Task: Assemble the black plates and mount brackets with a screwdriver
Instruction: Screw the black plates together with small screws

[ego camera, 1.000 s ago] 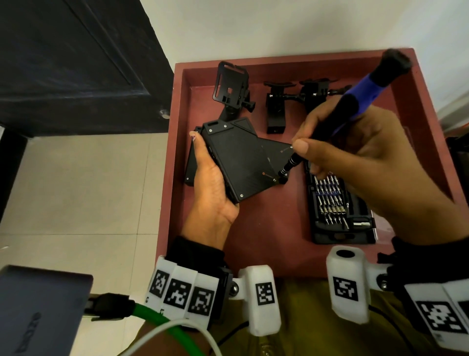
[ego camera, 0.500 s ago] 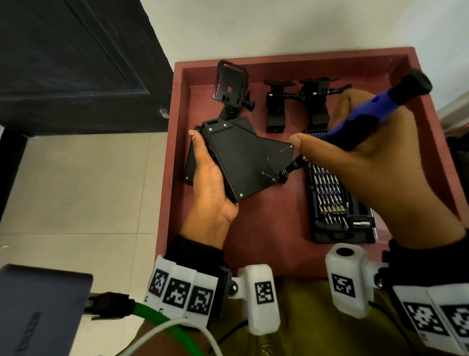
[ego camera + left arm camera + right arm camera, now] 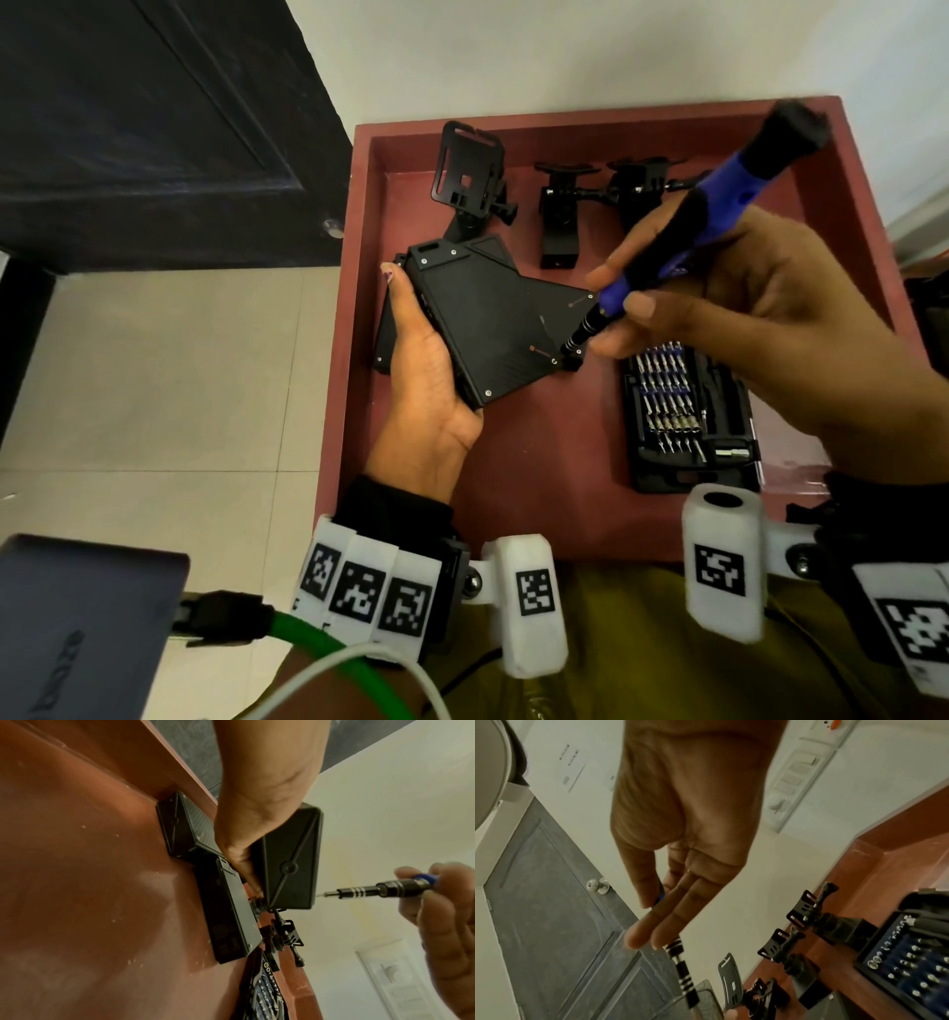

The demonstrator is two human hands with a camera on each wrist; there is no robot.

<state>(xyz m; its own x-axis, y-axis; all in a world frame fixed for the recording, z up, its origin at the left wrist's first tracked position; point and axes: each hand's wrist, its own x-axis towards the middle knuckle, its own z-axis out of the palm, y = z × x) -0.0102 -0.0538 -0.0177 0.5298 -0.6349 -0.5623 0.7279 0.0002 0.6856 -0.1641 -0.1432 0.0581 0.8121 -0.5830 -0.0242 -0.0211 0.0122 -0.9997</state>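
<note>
My left hand (image 3: 423,360) grips a black plate (image 3: 488,324) by its left edge and holds it tilted above the red tray (image 3: 513,488). My right hand (image 3: 624,293) pinches a blue and black screwdriver (image 3: 719,200) low on its handle. Its bit meets the plate's lower right corner (image 3: 570,362). In the left wrist view the held plate (image 3: 290,858) stands on edge, with the screwdriver's shaft (image 3: 372,890) pointing at its side. Two more black plates (image 3: 226,912) lie flat beneath. Three black mount brackets (image 3: 470,174) (image 3: 560,216) (image 3: 637,190) stand along the tray's back.
An open bit kit (image 3: 688,411) lies on the tray's right side, under my right hand. The tray's raised rim (image 3: 349,308) borders the left; past it are floor tiles and a dark door (image 3: 154,128). A grey device (image 3: 77,627) with a green cable sits at lower left.
The screwdriver's handle swung out to the right and has come back upright, with my fingers shifting on it. The bit stayed at the plate's corner. My left hand and the plate have not moved.
</note>
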